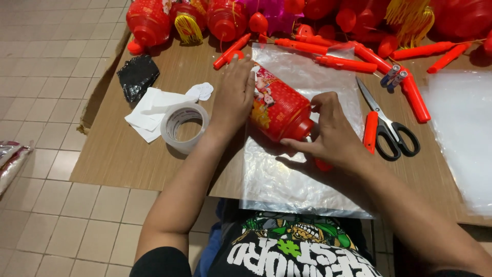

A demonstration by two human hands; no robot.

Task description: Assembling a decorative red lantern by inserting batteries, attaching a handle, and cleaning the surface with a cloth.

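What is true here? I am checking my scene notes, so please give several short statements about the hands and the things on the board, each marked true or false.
1. Both hands, left hand and right hand, touch the red cylindrical paper lantern. True.
2. The lantern lies on a clear plastic sheet. True.
3. The black-handled scissors are in the right hand. False: they lie on the board beside it.
4. The roll of clear tape sits right of the lantern. False: it sits left.

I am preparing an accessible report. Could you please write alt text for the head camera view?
A person's left hand and right hand hold a red lantern lying on a clear plastic sheet on a cardboard mat. A tape roll lies to the left, scissors to the right.
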